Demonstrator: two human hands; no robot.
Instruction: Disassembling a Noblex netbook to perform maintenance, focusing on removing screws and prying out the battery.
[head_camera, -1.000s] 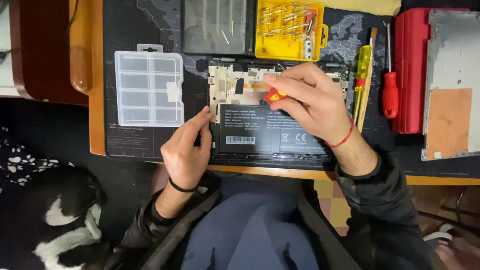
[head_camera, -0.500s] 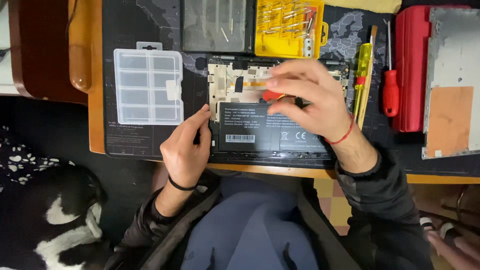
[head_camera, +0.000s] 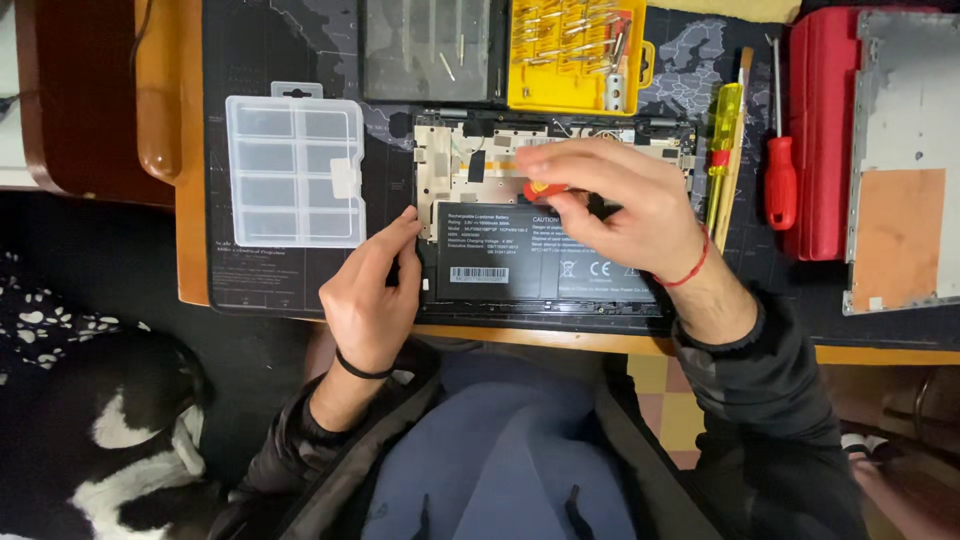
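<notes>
Working on the opened tablet (head_camera: 545, 240), flat on the dark mat (head_camera: 250, 60) at the desk's near edge, back cover off, black battery (head_camera: 500, 262) exposed. I judge the step as loosening a screw on the board above the battery. Left hand (head_camera: 372, 290) is loosely curled, fingertips braced against the tablet's left edge, grasping nothing. Right hand (head_camera: 615, 205) pinches a small screwdriver (head_camera: 545, 188) w/ red-orange handle, tip on the board; tip itself hidden. Next move calls for steady downward pressure and straight alignment, approx. vertical. Clear parts box (head_camera: 293, 170) sits left, yellow bit case (head_camera: 575, 55) behind, red screwdriver (head_camera: 779, 165) well right.
</notes>
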